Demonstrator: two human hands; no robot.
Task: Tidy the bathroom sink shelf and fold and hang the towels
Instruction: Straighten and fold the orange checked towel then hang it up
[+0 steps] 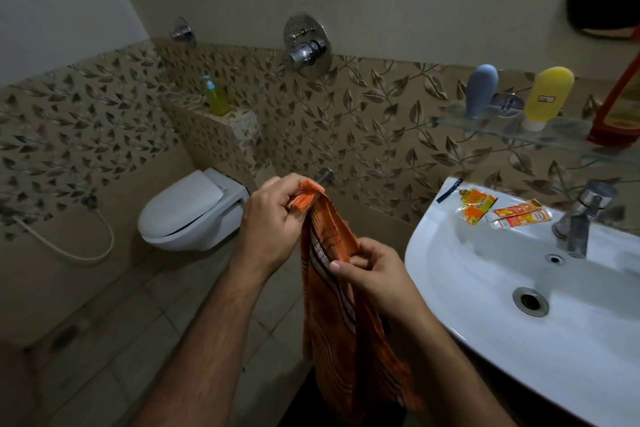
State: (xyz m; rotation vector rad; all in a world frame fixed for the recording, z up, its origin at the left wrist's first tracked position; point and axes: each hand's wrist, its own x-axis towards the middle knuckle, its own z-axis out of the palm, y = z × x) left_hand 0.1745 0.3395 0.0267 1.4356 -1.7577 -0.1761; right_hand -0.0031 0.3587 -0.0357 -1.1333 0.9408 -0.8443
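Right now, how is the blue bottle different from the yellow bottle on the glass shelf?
The blue bottle is slimmer and plain; the yellow bottle is fatter and wears a small label. The blue bottle stands left of the yellow bottle, farther from the red bottle. Both stand cap-down on the glass shelf.

A glass shelf (512, 130) on the tiled wall carries a grey bottle (480, 91), a yellow bottle (547, 97) standing cap-down and a red bottle (616, 114) at the right edge. The white sink (485, 305) below has two orange sachets (478, 206) (521, 214) lying on its back rim, near the tap (581, 218).
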